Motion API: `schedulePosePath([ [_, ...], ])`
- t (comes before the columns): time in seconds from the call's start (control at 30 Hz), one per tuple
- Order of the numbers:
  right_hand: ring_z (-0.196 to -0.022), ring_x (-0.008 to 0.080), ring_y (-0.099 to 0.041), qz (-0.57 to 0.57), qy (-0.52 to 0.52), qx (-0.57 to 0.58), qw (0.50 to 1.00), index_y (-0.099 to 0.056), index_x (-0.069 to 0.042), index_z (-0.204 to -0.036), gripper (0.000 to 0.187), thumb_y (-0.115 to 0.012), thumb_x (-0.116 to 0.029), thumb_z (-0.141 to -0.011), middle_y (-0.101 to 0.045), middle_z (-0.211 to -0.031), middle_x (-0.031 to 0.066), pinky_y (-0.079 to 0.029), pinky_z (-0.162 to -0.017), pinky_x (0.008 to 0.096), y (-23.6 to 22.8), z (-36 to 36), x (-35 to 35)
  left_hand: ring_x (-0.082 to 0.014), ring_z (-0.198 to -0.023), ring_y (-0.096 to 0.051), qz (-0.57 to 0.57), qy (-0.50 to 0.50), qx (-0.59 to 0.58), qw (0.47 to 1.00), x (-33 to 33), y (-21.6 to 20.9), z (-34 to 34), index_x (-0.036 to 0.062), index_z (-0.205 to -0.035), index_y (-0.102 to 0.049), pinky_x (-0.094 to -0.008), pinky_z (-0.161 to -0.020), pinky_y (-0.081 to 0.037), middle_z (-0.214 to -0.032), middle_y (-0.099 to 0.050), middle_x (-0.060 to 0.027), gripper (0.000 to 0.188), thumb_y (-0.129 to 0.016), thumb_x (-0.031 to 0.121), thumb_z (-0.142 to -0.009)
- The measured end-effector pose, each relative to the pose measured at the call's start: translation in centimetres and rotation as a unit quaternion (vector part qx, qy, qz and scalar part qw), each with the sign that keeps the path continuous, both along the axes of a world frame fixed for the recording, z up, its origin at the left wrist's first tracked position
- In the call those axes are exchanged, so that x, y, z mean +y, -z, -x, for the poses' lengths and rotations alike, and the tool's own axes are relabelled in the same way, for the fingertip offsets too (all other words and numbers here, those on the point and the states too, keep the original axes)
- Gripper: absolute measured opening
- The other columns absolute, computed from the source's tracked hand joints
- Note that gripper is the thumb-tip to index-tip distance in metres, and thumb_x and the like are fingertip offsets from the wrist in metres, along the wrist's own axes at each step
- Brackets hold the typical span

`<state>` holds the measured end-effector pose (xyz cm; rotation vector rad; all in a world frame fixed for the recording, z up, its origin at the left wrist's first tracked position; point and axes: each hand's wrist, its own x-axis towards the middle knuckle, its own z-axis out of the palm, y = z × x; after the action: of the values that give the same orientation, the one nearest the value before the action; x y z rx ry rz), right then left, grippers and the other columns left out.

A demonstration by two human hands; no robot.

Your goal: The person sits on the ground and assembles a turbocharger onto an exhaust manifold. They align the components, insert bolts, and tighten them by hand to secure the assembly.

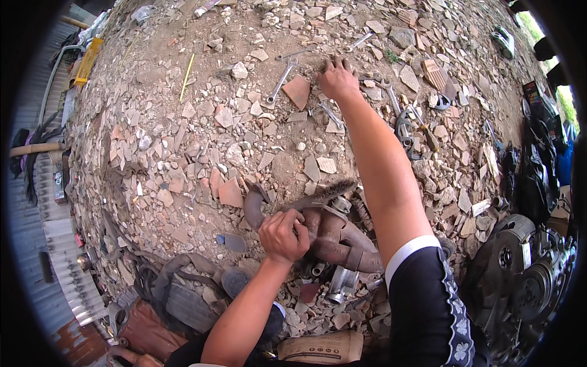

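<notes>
My left hand [284, 235] is closed against a rusty, branched exhaust manifold [333, 229] on the ground before me. A dark, bristly, brush-like piece [330, 192] lies across its far side, one end close to my left knuckles. My right arm stretches far forward, and the right hand [338, 78] rests on the rubble with its fingers apart; the fingertips are partly hidden. Left of it lies a combination wrench [282, 81], with a thin dark tool [295, 54] beyond. A shorter wrench [332, 115] is below the hand, and another wrench [391, 98] lies to its right.
Broken tile and stones cover the ground. A screwdriver [426, 129] lies at the right, near a greasy engine [520, 263] and black bags [535, 171]. Dark hoses [183, 269] lie at the lower left, beside corrugated metal sheets [67, 257]. A metal cylinder [343, 284] sits below the manifold.
</notes>
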<state>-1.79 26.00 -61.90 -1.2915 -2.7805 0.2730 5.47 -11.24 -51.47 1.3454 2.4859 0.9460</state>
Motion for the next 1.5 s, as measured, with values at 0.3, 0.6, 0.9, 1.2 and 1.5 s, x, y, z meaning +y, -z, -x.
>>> schedulePosePath([
  [0.3,-0.14,0.0333,-0.05,0.038,0.052,0.09,0.994,-0.059,-0.015,-0.14,0.039,-0.045,-0.029,-0.107,-0.055,-0.147,0.0128,-0.034,-0.117,0.0614,-1.1,-2.1,4.7,-0.0363,-0.062,-0.062,0.019,-0.005,-0.015,1.0,0.0,0.1,0.2,0.0074,-0.075,-0.062,-0.0459,-0.06,-0.045,-0.065,-0.061,-0.0146,0.008,-0.056,0.011,-0.075],
  [0.6,-0.152,0.0277,-0.035,-0.038,-0.033,-0.04,0.998,-0.027,-0.013,-0.163,0.065,-0.05,-0.017,-0.102,-0.031,-0.169,0.0043,-0.034,-0.121,0.053,1.9,-2.8,10.5,-0.0372,-0.063,-0.062,0.04,0.038,-0.017,0.998,0.0,-0.2,0.2,0.0062,-0.077,-0.063,-0.0456,-0.062,-0.045,-0.068,-0.061,-0.0155,0.012,-0.054,0.012,-0.078],
  [0.9,-0.136,0.021,-0.05,-0.094,-0.113,-0.125,0.981,-0.065,-0.025,-0.13,0.032,-0.045,-0.022,-0.105,-0.057,-0.14,0.0022,-0.042,-0.11,0.0481,-0.9,-4.8,11.0,-0.0375,-0.061,-0.06,0.046,0.026,-0.024,0.998,-0.1,-0.9,0.4,0.0079,-0.075,-0.063,-0.0461,-0.062,-0.045,-0.065,-0.06,-0.0137,0.01,-0.054,0.013,-0.078],
  [1.2,-0.118,0.0277,-0.065,-0.065,-0.206,-0.021,0.976,-0.065,-0.019,-0.128,0.03,-0.048,-0.031,-0.107,-0.07,-0.117,0.0074,-0.038,-0.113,0.0526,-3.8,-8.9,8.4,-0.0377,-0.062,-0.062,0.031,0.021,-0.018,0.999,0.2,-1.0,0.2,0.0084,-0.073,-0.061,-0.0464,-0.062,-0.048,-0.065,-0.061,-0.0146,0.006,-0.056,0.011,-0.075],
  [1.5,-0.065,0.0054,-0.05,0.479,-0.001,0.274,0.834,-0.066,-0.006,-0.112,0.027,-0.051,-0.029,-0.111,-0.057,-0.077,-0.0037,-0.042,-0.057,0.024,-21.3,-17.4,-7.3,-0.0388,-0.071,-0.07,0.074,-0.042,0.011,0.996,-1.3,-0.7,-0.1,0.0075,-0.075,-0.065,-0.0502,-0.067,-0.056,-0.074,-0.071,-0.0195,0.016,-0.057,0.019,-0.082],
])
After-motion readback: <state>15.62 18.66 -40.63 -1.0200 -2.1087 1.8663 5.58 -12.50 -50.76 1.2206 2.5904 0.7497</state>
